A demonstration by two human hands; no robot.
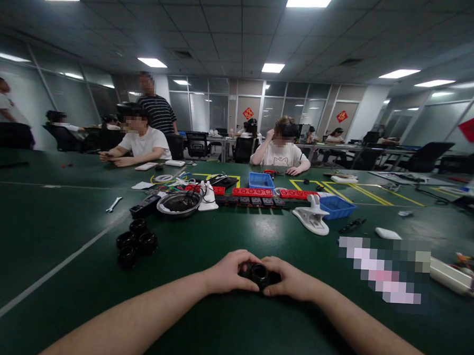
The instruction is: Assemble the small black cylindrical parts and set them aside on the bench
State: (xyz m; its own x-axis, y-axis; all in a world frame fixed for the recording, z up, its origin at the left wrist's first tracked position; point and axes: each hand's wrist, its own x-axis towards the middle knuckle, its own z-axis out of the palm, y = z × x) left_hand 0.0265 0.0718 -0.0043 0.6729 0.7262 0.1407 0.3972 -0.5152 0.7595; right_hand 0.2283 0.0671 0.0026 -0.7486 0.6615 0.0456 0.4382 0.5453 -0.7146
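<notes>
Both hands meet around a glossy black round part [260, 273] with a hole in its top, low over the green table [166, 311]. My left hand [231, 271] curls around it from the left, thumb along the near side. From the other side my right hand [291, 278] grips it, thumb and fingers closed on its edge. Darker pieces show beside the part between the hands, but their shape is partly hidden by the fingers. Off to the left stands a cluster of several similar black round parts [148, 241], touching one another.
Beyond the hands lie a round metal tray [179, 203], red power strips [252, 192], a white clamp base [312, 218] and blue bins [336, 207]. A wrench [113, 204] is at left, a silver cylinder [452, 274] at right. Two people sit across the table.
</notes>
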